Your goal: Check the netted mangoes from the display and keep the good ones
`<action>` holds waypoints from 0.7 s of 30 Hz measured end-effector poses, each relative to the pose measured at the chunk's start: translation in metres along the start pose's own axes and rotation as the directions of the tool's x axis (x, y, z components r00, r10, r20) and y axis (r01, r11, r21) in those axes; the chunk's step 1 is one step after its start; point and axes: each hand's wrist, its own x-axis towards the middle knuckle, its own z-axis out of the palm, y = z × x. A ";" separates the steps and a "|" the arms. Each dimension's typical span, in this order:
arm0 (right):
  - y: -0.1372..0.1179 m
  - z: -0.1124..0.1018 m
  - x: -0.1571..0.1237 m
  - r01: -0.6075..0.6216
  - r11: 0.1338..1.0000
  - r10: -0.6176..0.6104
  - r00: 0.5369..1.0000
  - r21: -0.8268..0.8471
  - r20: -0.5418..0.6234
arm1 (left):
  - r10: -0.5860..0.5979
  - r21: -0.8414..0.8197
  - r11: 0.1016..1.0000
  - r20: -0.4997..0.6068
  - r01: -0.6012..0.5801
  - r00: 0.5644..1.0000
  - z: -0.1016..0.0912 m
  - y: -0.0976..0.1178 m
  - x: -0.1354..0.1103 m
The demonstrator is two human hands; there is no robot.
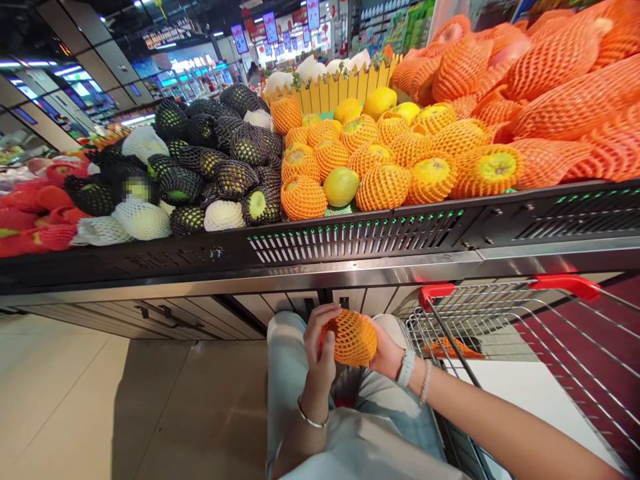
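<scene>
Orange-netted fruit (354,340) between both cupped hands (321,353)

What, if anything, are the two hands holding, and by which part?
A netted fruit: the left hand cups its left side, the right hand its right.

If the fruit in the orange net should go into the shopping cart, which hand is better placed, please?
Probably the right hand: it holds the right end of the netted fruit and is nearer the shopping cart, on that same side. The left hand is at the opposite end, farther away.
</scene>
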 end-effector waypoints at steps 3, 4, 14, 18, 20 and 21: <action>0.001 0.006 -0.002 -0.046 0.999 0.044 0.997 0.022 0.068 | 0.019 0.067 0.997 0.092 -0.026 0.996 0.002 0.001 0.001; 0.001 0.006 -0.002 -0.052 0.999 0.051 0.996 0.013 0.079 | 0.026 0.087 0.996 0.113 -0.036 0.993 0.003 0.001 0.002; -0.007 0.002 -0.001 -0.111 0.994 0.105 0.966 0.011 0.236 | 0.096 0.112 0.986 0.241 -0.126 0.966 0.004 0.003 0.004; -0.005 -0.002 0.001 -0.145 0.986 0.121 0.963 0.083 0.241 | 0.129 0.114 0.980 0.265 -0.164 0.956 0.007 0.002 0.004; -0.005 -0.004 0.000 -0.187 0.971 0.144 0.954 0.148 0.261 | 0.122 0.120 0.980 0.275 -0.160 0.954 0.007 0.002 0.004; -0.005 -0.004 0.000 -0.204 0.962 0.153 0.952 0.179 0.264 | 0.116 0.123 0.980 0.277 -0.154 0.954 0.007 0.003 0.004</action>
